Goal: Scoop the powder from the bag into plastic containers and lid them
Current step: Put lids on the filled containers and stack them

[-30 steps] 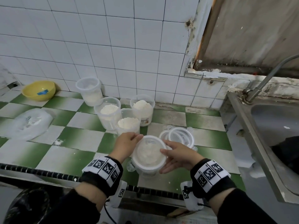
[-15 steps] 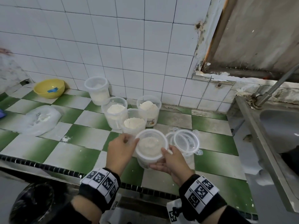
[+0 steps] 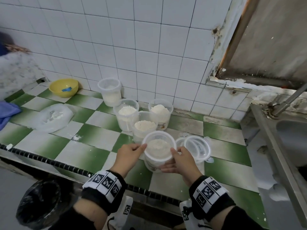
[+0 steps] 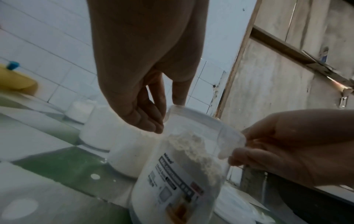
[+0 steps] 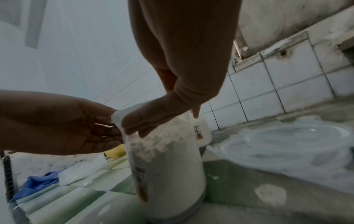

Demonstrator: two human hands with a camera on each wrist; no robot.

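Observation:
A clear plastic container (image 3: pixel 157 163) full of white powder stands on the green-and-white tiled counter (image 3: pixel 93 146), with a clear lid (image 3: pixel 158 138) on top. My left hand (image 3: pixel 131 153) pinches the lid's left rim (image 4: pixel 172 109), thumb on top. My right hand (image 3: pixel 181 158) holds the right side, thumb on the rim and fingers round the wall (image 5: pixel 134 125). Just behind stand three open containers heaped with powder (image 3: pixel 127 113) (image 3: pixel 145 128) (image 3: pixel 160 112). The powder bag (image 3: pixel 53 117) lies at the left.
Spare lids (image 3: pixel 197 146) are stacked just right of my hands. Another tub (image 3: pixel 109 92) and a yellow bowl (image 3: pixel 64 87) stand by the tiled wall. A steel sink (image 3: pixel 290 130) lies at the right, a blue cloth (image 3: pixel 6 112) at far left, and a black bin (image 3: pixel 38 201) below the counter edge.
The container between my hands has moved a little farther onto the counter, toward the open containers. Both hands have stayed at its lid rim.

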